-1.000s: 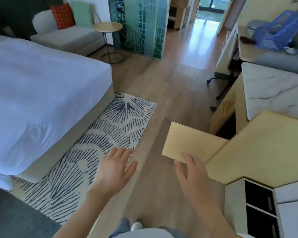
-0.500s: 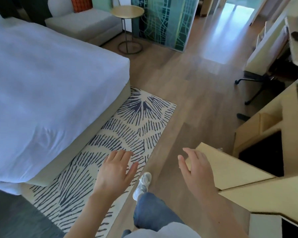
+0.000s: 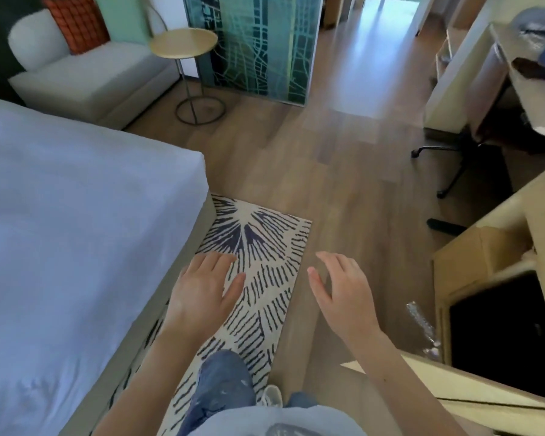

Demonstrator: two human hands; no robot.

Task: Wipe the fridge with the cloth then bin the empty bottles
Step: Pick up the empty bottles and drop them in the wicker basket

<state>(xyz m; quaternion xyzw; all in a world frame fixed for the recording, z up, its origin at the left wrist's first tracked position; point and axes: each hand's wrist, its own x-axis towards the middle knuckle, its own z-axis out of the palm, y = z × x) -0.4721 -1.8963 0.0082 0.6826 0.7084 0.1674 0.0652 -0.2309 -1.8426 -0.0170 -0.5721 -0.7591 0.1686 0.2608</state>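
left hand (image 3: pixel 202 287): at 7 o'clock, palm down over the rug (image 3: pixel 265 278); grip wide, fingers straight, holding nothing
right hand (image 3: pixel 343 291): at 5 o'clock, over the wooden floor (image 3: pixel 343 171); grip wide, fingers loosely spread, holding nothing
cloth: not in view; likely soft, light and limp, best bunched in the palm
fridge: not plainly seen; possibly in the dark recess (image 3: pixel 501 335) of the cabinet (image 3: pixel 472 256) at 4 o'clock, too dark to tell
bottles: none surely seen; clear crinkled plastic thing (image 3: pixel 420 322) on the floor just beside the recess, perhaps one, too blurred to say; if so, light, thin-walled, easily crushed, best taken round the body
cabinet door (image 3: pixel 485 391): swung open between 4 and 5 o'clock, near the right forearm, likely in the way of a step toward the recess
bed (image 3: pixel 76 247): from 7 to 10 o'clock, close beside the left hand, narrowing the passage
office chair base (image 3: pixel 447 165): between 2 and 3 o'clock, near the cabinet, legs out on the floor
side table (image 3: pixel 183 45): round, at 11 o'clock, well apart, beside the sofa (image 3: pixel 92 83)
glass panel (image 3: pixel 258 45): at 12 o'clock, well apart
progress: by the look of it, nothing wiped or binned yet; first need, finding the cloth
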